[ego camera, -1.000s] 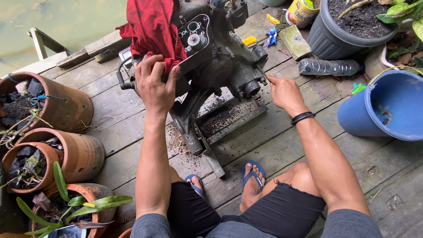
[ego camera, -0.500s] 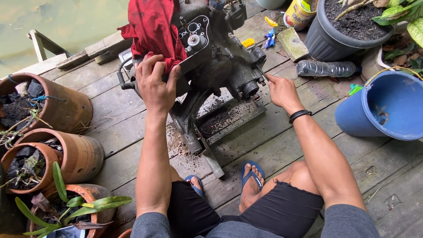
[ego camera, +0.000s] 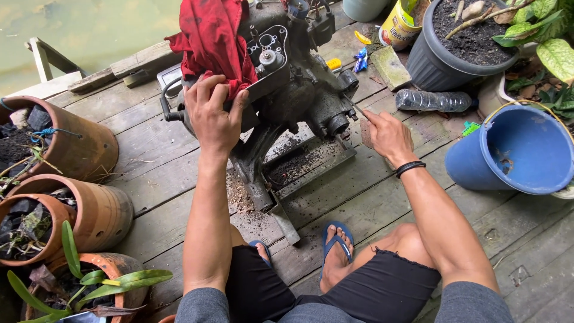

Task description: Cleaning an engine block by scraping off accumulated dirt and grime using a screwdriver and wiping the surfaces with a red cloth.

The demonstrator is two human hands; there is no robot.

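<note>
A dark, greasy engine (ego camera: 299, 90) stands on a metal base (ego camera: 299, 170) on a wooden deck (ego camera: 149, 173). A red cloth (ego camera: 212, 39) hangs over its top left. My left hand (ego camera: 212, 113) grips the engine's left edge, just below the cloth. My right hand (ego camera: 385, 134) is at the engine's right side and holds a thin metal tool (ego camera: 354, 107) whose tip touches the engine near a round port.
Clay pots with plants (ego camera: 66, 179) lie at the left. A blue bucket (ego camera: 514, 152), a grey planter (ego camera: 463, 45), a clear plastic bottle (ego camera: 433, 100) and a yellow can (ego camera: 400, 24) are at the right. Water lies beyond the deck's far left edge.
My right hand has shifted slightly up toward the engine's right side. The left hand has kept its grip.
</note>
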